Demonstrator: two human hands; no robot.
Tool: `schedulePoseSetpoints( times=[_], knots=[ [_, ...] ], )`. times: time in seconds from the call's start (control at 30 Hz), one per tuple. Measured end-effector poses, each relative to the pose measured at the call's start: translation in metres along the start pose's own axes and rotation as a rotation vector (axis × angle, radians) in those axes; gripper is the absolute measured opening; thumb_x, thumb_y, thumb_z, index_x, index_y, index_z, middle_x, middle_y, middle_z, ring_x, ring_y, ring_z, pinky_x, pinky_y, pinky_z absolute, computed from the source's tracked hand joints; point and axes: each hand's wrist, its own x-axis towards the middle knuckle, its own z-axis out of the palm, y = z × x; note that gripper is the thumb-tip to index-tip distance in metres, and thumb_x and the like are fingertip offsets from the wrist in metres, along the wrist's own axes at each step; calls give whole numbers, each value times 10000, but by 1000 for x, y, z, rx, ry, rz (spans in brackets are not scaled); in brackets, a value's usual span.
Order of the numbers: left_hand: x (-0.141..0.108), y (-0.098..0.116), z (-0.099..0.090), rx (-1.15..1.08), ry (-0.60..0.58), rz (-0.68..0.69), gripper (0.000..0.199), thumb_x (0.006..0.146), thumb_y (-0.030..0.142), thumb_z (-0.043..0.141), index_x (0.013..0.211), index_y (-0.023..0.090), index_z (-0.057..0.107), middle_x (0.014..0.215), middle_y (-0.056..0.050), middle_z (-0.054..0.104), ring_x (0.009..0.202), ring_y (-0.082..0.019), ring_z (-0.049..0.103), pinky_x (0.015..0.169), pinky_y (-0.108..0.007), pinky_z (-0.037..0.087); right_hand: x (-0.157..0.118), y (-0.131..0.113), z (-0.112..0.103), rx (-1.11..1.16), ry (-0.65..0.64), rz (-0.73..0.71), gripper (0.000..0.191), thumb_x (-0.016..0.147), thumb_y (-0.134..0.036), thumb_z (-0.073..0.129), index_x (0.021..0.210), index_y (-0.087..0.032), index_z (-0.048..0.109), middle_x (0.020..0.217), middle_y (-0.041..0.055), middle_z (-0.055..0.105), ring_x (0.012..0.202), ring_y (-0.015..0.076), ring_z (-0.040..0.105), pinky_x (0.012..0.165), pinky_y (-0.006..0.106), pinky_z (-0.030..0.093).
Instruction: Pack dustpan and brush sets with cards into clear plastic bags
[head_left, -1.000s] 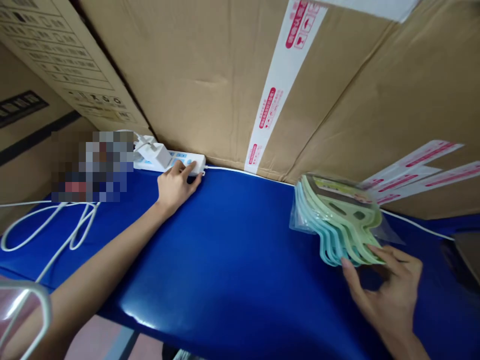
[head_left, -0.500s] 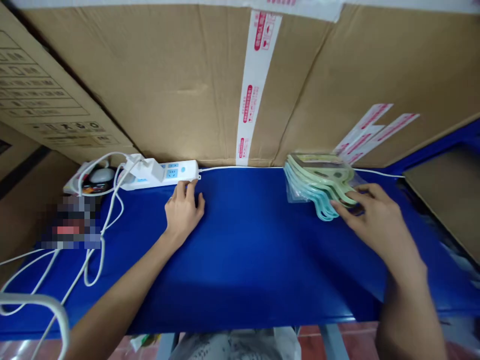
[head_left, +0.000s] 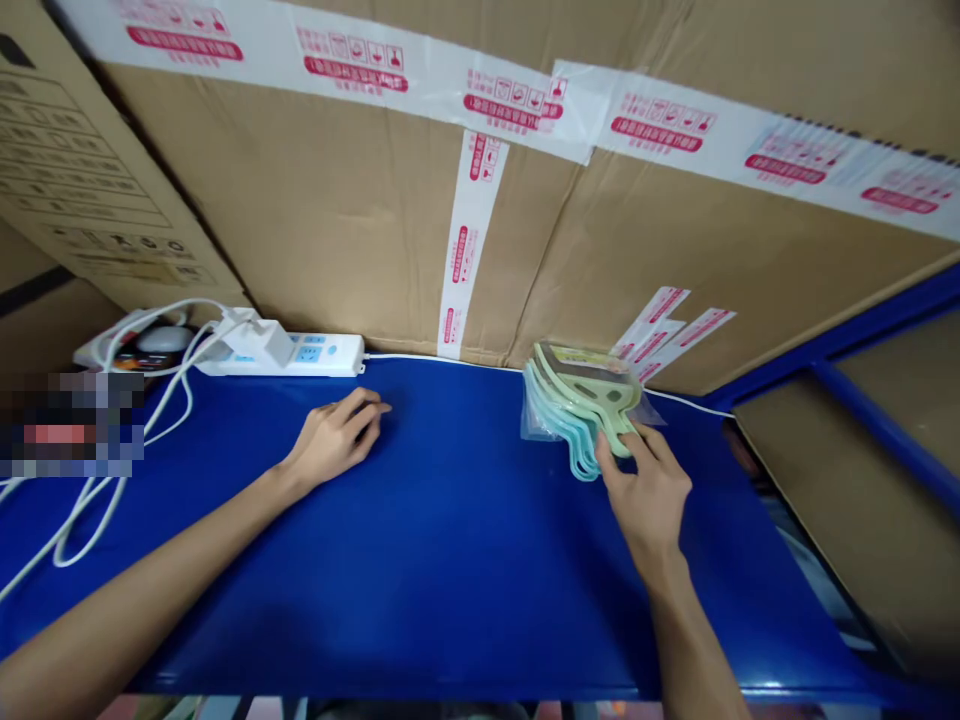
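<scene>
A stack of flat handled items (head_left: 555, 400), pale green on top and light blue beneath, lies in clear plastic wrapping near the back of the blue table; their exact kind is unclear. My right hand (head_left: 649, 490) has its thumb and fingers around the handle of the top pale green handled item (head_left: 600, 395). Its fingertips are partly hidden. To the left, my left hand (head_left: 334, 440) rests on the table in front of the white power strip (head_left: 326, 355), apart from it. Its fingers are loosely bent, with a gap to the thumb and nothing held.
A large taped cardboard box (head_left: 337, 220) walls off the back of the blue table (head_left: 450, 560). White cables (head_left: 161, 400) and plugs crowd the left side, beside a dark and grey object (head_left: 161, 340). At right stands a blue frame (head_left: 892, 410) with cardboard behind it.
The view has tilted up and turned right. My left hand has drawn back from the power strip's end, fingers now pointing right. My right hand has closed more around the green handle.
</scene>
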Motion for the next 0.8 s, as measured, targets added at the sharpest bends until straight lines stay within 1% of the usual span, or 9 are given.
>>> schedulePoseSetpoints(
  times=[0.2, 0.27, 0.33, 0.4, 0.47, 0.53, 0.6, 0.7, 0.8],
  knots=[
    [4, -8, -3, -219, 59, -53, 228, 1000, 186, 552, 1056, 210, 772, 1067, -73, 738, 827, -173, 724, 715, -276, 551, 3, 6, -3, 53, 176, -41, 91, 950, -239, 776, 907, -193, 710, 1050, 139, 806, 899, 274, 800, 791, 349, 627],
    [8, -2, -4, -369, 90, -132, 189, 990, 241, 594, 1024, 210, 778, 1048, -79, 726, 864, -187, 716, 753, -296, 562, 4, -2, -10, 90, 259, -61, 125, 918, -217, 802, 866, -199, 690, 1068, 148, 808, 911, 284, 802, 785, 353, 629],
    [13, 6, -6, -620, 104, -281, 186, 975, 337, 658, 1047, 207, 768, 1059, -86, 712, 879, -201, 711, 739, -307, 573, 4, -16, -18, 201, 305, -66, 164, 892, -204, 819, 828, -211, 669, 1055, 136, 811, 895, 273, 802, 773, 347, 629],
    [19, 13, -10, -984, 99, -455, 319, 953, 453, 699, 1143, 200, 732, 1106, -97, 702, 916, -227, 723, 691, -313, 585, 1, -34, -21, 373, 274, -68, 184, 890, -201, 815, 804, -222, 654, 1031, 113, 815, 869, 251, 802, 776, 337, 635],
    [25, 15, -15, -1276, 159, -551, 416, 931, 518, 710, 1199, 200, 708, 1142, -105, 700, 1056, -268, 713, 737, -336, 606, -4, -53, -19, 531, 185, -104, 195, 903, -203, 800, 788, -226, 644, 1042, 105, 822, 857, 235, 803, 786, 330, 644],
    [30, 10, -23, -1363, 301, -564, 395, 884, 482, 763, 1162, 203, 728, 1157, -101, 713, 1159, -265, 669, 816, -325, 594, -12, -71, -11, 636, 69, -193, 200, 920, -190, 778, 779, -225, 639, 1091, 107, 824, 885, 228, 807, 801, 326, 652],
    [32, 2, -31, -1359, 352, -535, 353, 821, 406, 826, 1102, 203, 757, 1154, -92, 730, 1152, -247, 660, 845, -304, 568, -20, -84, 0, 710, -35, -299, 189, 940, -173, 746, 787, -227, 648, 1135, 105, 821, 923, 225, 805, 825, 334, 659],
    [31, -9, -38, -1304, 163, -507, 315, 772, 356, 872, 1019, 183, 782, 1085, -95, 756, 1057, -239, 681, 830, -316, 558, -30, -94, 12, 796, -148, -371, 199, 965, -162, 706, 788, -238, 656, 1162, 93, 814, 944, 218, 796, 863, 357, 662],
    [28, -11, -35, -1245, -29, -559, 349, 727, 333, 913, 1004, 168, 779, 1033, -89, 760, 942, -224, 697, 765, -320, 561, -33, -95, 16, 835, -176, -362, 218, 971, -161, 701, 777, -239, 639, 1204, 99, 805, 993, 222, 791, 895, 362, 655]
  ],
)
